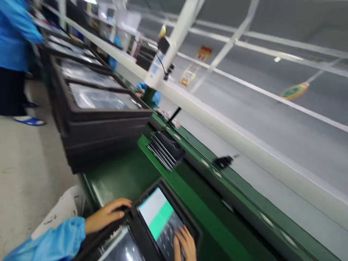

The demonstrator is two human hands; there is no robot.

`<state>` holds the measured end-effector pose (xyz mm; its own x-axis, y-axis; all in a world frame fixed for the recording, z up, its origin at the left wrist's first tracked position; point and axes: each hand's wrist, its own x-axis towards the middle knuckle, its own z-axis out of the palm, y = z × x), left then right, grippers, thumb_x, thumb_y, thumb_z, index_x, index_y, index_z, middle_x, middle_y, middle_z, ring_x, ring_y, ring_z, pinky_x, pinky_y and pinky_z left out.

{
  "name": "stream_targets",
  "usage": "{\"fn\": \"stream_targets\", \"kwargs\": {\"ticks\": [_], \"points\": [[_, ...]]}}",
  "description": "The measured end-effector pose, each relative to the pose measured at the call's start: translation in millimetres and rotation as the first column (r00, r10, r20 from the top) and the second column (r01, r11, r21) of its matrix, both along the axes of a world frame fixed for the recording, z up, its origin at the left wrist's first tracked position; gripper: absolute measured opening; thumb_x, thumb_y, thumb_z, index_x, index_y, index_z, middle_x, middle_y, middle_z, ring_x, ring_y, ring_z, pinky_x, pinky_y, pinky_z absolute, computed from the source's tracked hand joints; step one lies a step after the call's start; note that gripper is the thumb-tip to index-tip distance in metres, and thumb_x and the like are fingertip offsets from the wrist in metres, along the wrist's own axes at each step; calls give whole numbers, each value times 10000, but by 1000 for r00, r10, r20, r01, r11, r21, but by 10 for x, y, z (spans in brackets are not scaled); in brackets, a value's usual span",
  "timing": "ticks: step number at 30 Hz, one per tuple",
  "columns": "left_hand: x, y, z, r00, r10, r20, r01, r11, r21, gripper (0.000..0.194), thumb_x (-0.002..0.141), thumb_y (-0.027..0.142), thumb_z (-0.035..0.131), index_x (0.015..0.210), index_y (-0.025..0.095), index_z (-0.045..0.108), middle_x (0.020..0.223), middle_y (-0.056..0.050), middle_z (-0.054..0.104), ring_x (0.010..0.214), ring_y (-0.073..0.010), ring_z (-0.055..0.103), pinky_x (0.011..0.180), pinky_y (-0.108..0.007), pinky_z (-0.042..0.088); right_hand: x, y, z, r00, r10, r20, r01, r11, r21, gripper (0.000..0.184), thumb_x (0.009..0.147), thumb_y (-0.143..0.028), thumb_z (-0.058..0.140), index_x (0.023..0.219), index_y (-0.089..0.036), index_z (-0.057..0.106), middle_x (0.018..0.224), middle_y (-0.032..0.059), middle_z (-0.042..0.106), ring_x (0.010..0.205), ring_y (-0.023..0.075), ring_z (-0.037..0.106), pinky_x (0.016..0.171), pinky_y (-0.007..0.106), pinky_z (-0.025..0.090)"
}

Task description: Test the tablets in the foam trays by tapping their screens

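My left hand [107,216] lies on the rim of a black foam tray [133,214] at the bottom of the view, its fingers stretched out. One compartment of the tray holds a flat screen [157,214] showing a white area, a green band and a dark part. My right hand [186,243] rests on the lower end of this screen, with its fingers apart and laid over the glass. Nearer to me, another compartment holds a second, dark glossy panel [126,246], cut off by the frame.
Stacked black trays [108,117] with film-covered panels stand ahead on the green bench [119,174]. A pile of thin black slabs [165,148] lies beyond my tray. A black-handled tool [224,161] sits on the ledge. White frame bars slope overhead. A person in blue [16,40] stands at left.
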<state>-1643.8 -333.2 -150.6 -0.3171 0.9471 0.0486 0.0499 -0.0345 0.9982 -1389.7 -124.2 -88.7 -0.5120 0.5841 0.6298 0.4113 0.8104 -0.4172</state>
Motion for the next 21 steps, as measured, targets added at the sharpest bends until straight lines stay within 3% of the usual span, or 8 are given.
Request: {"fn": "stream_targets", "kwargs": {"ticks": [2, 4, 9, 14, 18, 21], "points": [[28, -102, 41, 999, -19, 26, 19, 999, -28, 540, 893, 651, 486, 1286, 312, 637, 1468, -84, 510, 1422, -328, 377, 1220, -521, 133, 312, -40, 32, 994, 9, 108, -1, 997, -79, 294, 961, -445, 508, 973, -279, 750, 1141, 109, 717, 1174, 330, 620, 968, 571, 509], [26, -149, 68, 1000, 15, -19, -16, 998, -62, 503, 906, 612, 505, 1263, 292, 655, 1441, -68, 547, 1385, -320, 437, 1213, -497, 208, 400, -43, 55, 987, 16, 160, 13, 985, -173, 289, 954, -400, 512, 998, -253, 757, 1191, 123, 708, 1240, 336, 583, 996, 583, 492], [19, -205, 119, 988, 31, -149, -44, 995, -86, 414, 931, 516, 511, 1244, 298, 669, 1402, -16, 593, 1323, -276, 522, 1147, -377, 379, 156, 53, 76, 973, 60, 225, 1, 965, -263, 290, 952, -339, 498, 1077, -242, 742, 1325, 99, 648, 1385, 306, 444, 1105, 574, 391], [14, -235, 88, 985, 24, -169, -44, 992, -115, 423, 938, 489, 502, 1285, 290, 638, 1440, -22, 557, 1337, -282, 505, 1166, -427, 345, 38, 142, 113, 987, 21, 157, 34, 939, -341, 332, 965, -367, 469, 1066, -229, 753, 1331, 96, 647, 1401, 299, 421, 1142, 567, 342], [2, -237, 40, 989, 21, -147, -37, 993, -112, 425, 939, 488, 500, 1289, 288, 636, 1440, -21, 557, 1341, -289, 500, 1171, -439, 337, 131, 119, 126, 988, -31, 152, 87, 921, -380, 390, 1001, -386, 407, 1095, -223, 748, 1339, 102, 642, 1396, 275, 432, 1125, 539, 382], [-6, -242, 31, 988, 7, -153, -24, 994, -110, 407, 937, 477, 510, 1282, 302, 636, 1441, 3, 555, 1340, -266, 502, 1172, -398, 343, 240, -11, 117, 981, 16, 196, 63, 918, -391, 355, 995, -377, 439, 1049, -252, 767, 1375, 72, 621, 1433, 276, 379, 1144, 552, 353]]}}
